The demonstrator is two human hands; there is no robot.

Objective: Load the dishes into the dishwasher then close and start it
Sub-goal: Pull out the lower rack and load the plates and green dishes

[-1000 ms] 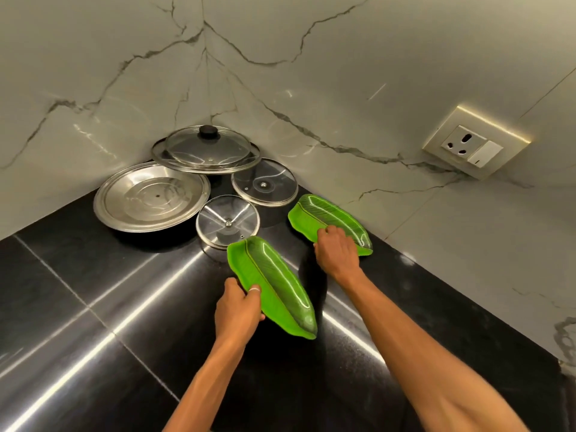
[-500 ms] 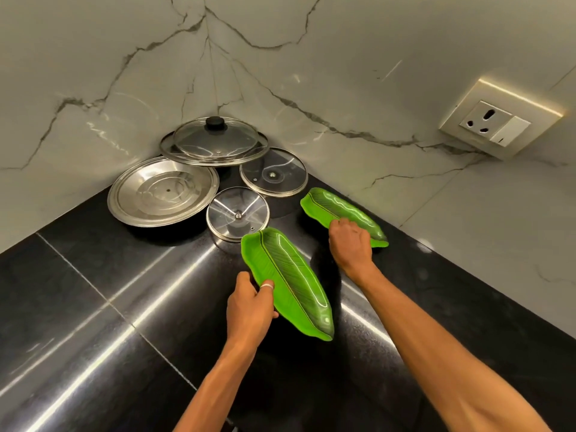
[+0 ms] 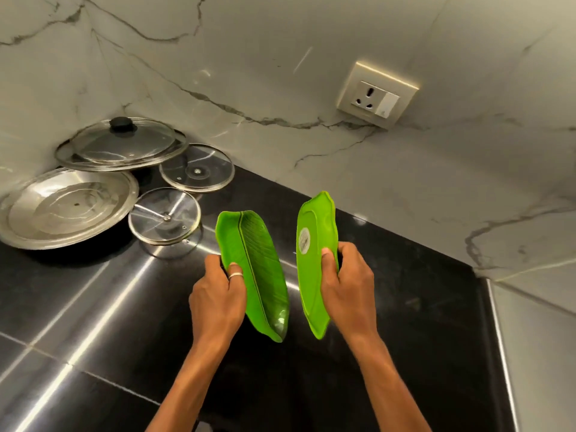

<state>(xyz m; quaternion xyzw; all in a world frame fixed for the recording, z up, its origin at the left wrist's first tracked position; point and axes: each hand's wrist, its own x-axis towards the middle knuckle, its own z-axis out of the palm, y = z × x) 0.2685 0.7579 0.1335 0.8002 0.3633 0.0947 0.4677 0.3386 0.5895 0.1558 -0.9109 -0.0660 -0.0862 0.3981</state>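
**Q:** Hands, quick?

**A:** Both are clamped on plates and apart from each other. My left hand [image 3: 216,297] grips the left leaf plate [image 3: 260,269] by its long left edge. The thumb is curled over the rim onto the ribbed face, and there is a ring [image 3: 236,275] on it. My right hand [image 3: 349,285] grips the right leaf plate [image 3: 311,282] by its right edge, with the thumb pressed on the underside.

**Q:** Where are the plates?

**A:** I hold both up over the black counter [image 3: 93,307], about its middle, nearer the back edge. They are tilted on edge with their long ends pointing away from me. They sit side by side with a gap between, not touching. The left one shows its hollow ribbed face. The right one shows its back, with a round sticker [image 3: 304,240] toward the far end; the print is too small to read.

**Q:** Anything else?

**A:** In the counter's back left corner a steel plate [image 3: 62,210] lies flat. A small glass lid [image 3: 165,218] is just beside its right rim, and a middle glass lid [image 3: 197,171] lies behind that. A knobbed glass lid [image 3: 124,141] is furthest back, sitting on a wider rim; I cannot tell what that rim belongs to. There is a socket [image 3: 377,95] on the marble wall [image 3: 280,57], above the back edge to the right.
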